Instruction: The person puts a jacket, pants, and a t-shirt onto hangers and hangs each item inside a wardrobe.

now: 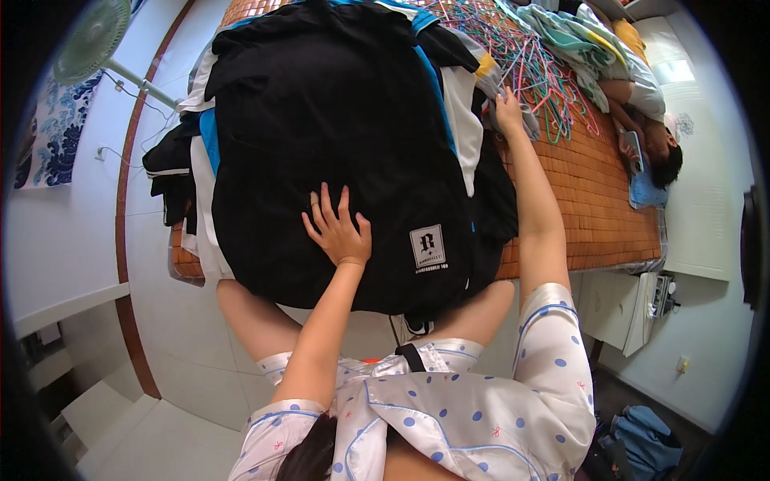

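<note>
Currently, the left hand [340, 231] lies palm down, fingers spread, on the black garment [337, 104], which covers a clothes pile [460, 120] on the brown mat [593, 208]. The right hand [508, 116] is at a grey cloth [527, 125] beside the hangers [553, 80]; its grip cannot be determined. The garment's lower edge overhangs the mat. Bare mat extends rightward toward a reclining person [646, 94].

Under my left hand [338, 231], the black garment [337, 104] is matt, soft-looking cloth, with a flat, smooth-looking white patch [428, 246]. My pyjama top [481, 409], including its 2 sleeves [555, 345], has the glossy sheen of satin. The heaped hangers [545, 74] look like smooth, shiny plastic. The brown mat [589, 208] is a ridged grid of lightly glossy, wood-like pieces, and the floor [184, 329] looks smooth, with a faint shine.
</note>
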Demonstrator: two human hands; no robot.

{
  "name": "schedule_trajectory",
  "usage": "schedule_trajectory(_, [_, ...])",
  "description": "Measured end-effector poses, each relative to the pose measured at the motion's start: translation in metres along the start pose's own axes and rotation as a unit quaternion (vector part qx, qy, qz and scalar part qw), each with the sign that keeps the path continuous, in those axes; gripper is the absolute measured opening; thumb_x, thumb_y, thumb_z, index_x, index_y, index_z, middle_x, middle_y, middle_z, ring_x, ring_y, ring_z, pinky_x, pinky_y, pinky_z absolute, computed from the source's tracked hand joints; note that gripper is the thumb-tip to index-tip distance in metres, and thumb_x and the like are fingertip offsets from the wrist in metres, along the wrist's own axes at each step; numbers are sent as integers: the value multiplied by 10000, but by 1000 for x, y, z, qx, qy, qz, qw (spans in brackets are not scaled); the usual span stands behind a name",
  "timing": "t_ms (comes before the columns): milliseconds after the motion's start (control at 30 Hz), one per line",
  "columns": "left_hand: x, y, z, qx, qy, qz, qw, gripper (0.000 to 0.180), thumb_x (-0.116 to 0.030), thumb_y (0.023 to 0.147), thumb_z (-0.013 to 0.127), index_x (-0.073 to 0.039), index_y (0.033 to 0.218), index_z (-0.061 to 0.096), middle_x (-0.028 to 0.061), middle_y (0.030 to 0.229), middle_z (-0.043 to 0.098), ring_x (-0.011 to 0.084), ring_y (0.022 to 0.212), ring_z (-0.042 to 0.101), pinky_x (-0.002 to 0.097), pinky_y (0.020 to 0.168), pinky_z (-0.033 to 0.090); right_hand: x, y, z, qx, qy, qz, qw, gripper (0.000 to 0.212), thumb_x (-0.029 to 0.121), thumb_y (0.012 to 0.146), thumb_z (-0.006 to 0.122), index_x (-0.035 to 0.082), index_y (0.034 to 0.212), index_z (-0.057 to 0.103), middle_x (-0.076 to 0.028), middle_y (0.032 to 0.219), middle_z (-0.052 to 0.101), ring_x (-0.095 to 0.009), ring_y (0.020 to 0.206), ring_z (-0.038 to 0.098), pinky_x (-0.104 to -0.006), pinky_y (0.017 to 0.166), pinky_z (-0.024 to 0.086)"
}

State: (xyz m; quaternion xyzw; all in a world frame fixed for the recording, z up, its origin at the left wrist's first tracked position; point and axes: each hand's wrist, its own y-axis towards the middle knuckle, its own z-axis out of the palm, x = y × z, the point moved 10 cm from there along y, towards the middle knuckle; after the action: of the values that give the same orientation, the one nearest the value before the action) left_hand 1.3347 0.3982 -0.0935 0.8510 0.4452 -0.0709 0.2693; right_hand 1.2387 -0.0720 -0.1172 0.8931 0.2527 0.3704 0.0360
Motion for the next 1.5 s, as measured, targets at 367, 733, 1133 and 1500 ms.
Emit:
schedule_trajectory(367, [8, 0, 2, 10, 12, -7, 1000, 472, -274, 790, 397, -156, 1240, 471, 97, 1392, 337, 303, 1295, 270, 488, 1065, 110, 95, 49, 42, 2, -8, -133, 991, 393, 153, 817, 435, 74, 1191, 530, -156, 1161, 561, -321, 1058, 532, -365, 905, 406])
schedule_trajectory(733, [16, -5, 6, 42, -3, -17, 999, 465, -286, 818, 371, -130, 1248, 457, 137, 1393, 322, 334, 1294, 257, 503, 1056, 99, 157, 116, 112, 90, -40, -153, 983, 387, 317, 905, 418, 117, 1227, 497, -168, 1158, 561, -328, 1069, 532, -401, 889, 419])
schedule_trajectory(1133, [20, -8, 12, 42, 5, -11, 999, 484, -330, 811, 360, -155, 1250, 462, 120, 1383, 343, 327, 1270, 310, 487, 1053, 125, 128, 106, 196, 272, -268, -61, 922, 387, 175, 843, 414, 82, 1203, 521, -201, 1161, 556, -366, 1101, 515, -449, 938, 395])
schedule_trajectory(1500, [14, -5, 9, 35, -4, -13, 999, 495, -298, 793, 388, -167, 1268, 436, 105, 1393, 324, 305, 1286, 291, 478, 1062, 130, 123, 73, 11, 16, -110, -35, 993, 468, 517, 826, 457, 101, 823, 672, -149, 777, 642, -315, 782, 624, -411, 676, 465])
